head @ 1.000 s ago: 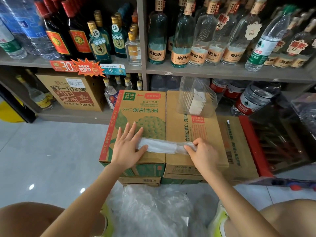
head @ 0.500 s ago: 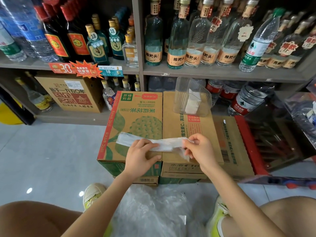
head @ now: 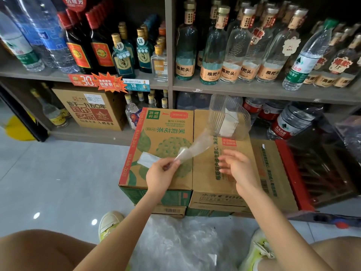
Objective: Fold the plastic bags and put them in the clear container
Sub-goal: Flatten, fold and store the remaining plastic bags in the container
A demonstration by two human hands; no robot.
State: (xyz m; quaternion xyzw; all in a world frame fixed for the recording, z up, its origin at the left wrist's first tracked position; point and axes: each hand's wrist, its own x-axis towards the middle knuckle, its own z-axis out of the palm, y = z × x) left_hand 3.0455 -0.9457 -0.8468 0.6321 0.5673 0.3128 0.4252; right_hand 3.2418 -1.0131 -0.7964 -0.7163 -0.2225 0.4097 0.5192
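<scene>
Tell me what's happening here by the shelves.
A person is folding a plastic bag over the green carton. The left hand pinches it mid-length; the right hand, open and blurred, holds nothing. The clear container on the brown carton behind already has folded bags inside. More plastic lies on the floor.

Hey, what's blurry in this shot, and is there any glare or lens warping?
Head view: the right hand and the free end of the folded translucent plastic bag are motion-smeared, while the left hand pinching it looks sharp. Head view: two bright glints sit on the glossy grey floor. Head view: the grey shelf edge bows from the wide lens.
</scene>
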